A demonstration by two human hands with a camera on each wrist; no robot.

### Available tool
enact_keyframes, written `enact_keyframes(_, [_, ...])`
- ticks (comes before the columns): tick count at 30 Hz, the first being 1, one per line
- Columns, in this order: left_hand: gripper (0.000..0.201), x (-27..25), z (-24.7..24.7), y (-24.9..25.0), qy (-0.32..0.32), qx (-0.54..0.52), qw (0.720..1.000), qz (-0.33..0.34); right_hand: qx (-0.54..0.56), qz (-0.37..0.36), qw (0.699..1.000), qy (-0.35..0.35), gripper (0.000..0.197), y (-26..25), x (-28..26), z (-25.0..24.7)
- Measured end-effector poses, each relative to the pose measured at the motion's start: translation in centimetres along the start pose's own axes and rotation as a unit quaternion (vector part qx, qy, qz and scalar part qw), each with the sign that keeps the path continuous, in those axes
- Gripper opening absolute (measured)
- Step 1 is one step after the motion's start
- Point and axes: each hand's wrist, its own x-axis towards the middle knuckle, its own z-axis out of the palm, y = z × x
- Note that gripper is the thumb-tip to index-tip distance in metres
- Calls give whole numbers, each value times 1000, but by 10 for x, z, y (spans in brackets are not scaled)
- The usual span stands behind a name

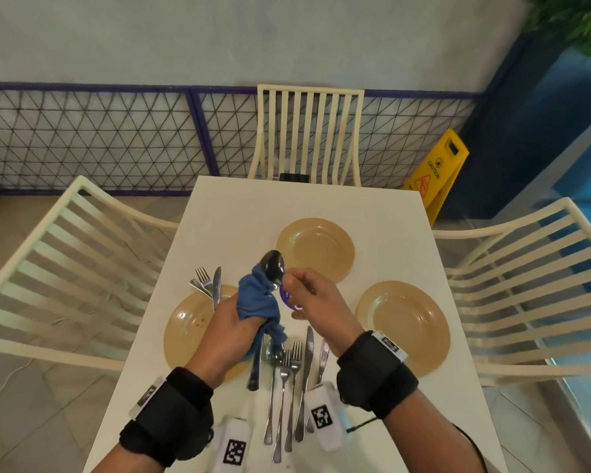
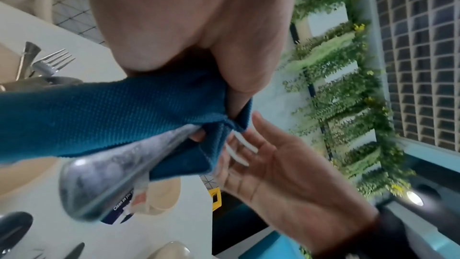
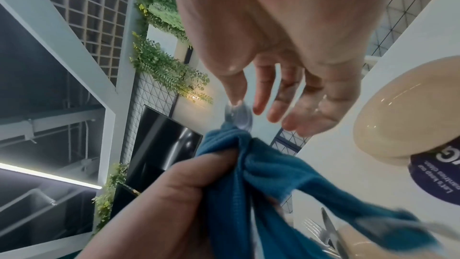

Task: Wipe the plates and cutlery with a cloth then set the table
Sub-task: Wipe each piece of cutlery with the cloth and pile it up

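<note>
Gripping the blue cloth [image 1: 258, 302] bunched round a spoon [image 1: 272, 266] above the table [image 1: 239, 213], the left hand [image 1: 231, 331] is wiping; the right hand [image 1: 316, 298] is pinching the bowl loosely, so the spoon may be slipping free.

Right hand [image 3: 293, 78] thumb on spoon bowl [image 3: 240, 116]; left hand [image 3: 174, 200] gripping blue cloth [image 3: 268, 174]; beige plate [image 3: 408, 109].
</note>
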Motion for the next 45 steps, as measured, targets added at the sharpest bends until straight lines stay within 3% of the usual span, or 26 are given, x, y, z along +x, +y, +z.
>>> enact_keyframes(3, [18,-4,6,-2,-68,50,996,16,-39,-51,997,48,21,-4,12,0])
enact_keyframes(6, [12,-13,6,-10,-120,85,989,8,11,-18,991,133,23,-4,28,-25])
enact_keyframes(8, [12,-14,5,-13,-116,95,989,12,32,-4,987,157,22,1,28,-32])
enact_keyframes(11, [11,-3,9,-16,-74,100,992,32,-7,-9,992,122,24,13,15,-17])
enact_keyframes(13, [9,-2,14,-17,-101,105,989,37,-13,-8,993,121,23,17,11,-16])
enact_keyframes(16, [16,-11,19,-27,-161,110,980,41,47,8,981,189,21,20,19,-47])
enact_keyframes(18, [20,-11,18,-28,-156,113,981,26,54,11,979,196,22,25,15,-54])
enact_keyframes(21, [15,-4,21,-27,-151,87,985,-3,15,21,988,149,21,33,1,-39])
enact_keyframes(26, [15,-18,24,-35,-177,80,981,-2,91,26,972,216,17,33,-1,-70])
enact_keyframes(28, [16,-14,22,-37,-180,83,980,-15,92,28,976,197,18,36,-7,-66])
enact_keyframes(31, [22,-12,23,-37,-178,100,979,17,89,33,981,167,18,44,-13,-56])
enact_keyframes(34, [28,-22,19,-31,-196,121,973,37,142,50,965,215,17,47,-4,-81])
enact_keyframes(38, [29,-19,-7,-40,-154,110,982,-12,159,85,947,264,17,69,8,-100])
enact_keyframes(42, [20,-10,-28,-53,-70,103,991,-45,89,147,955,240,15,108,11,-75])
enact_keyframes(45, [32,-2,-42,-59,-29,76,994,-74,7,182,960,215,20,139,14,-56])
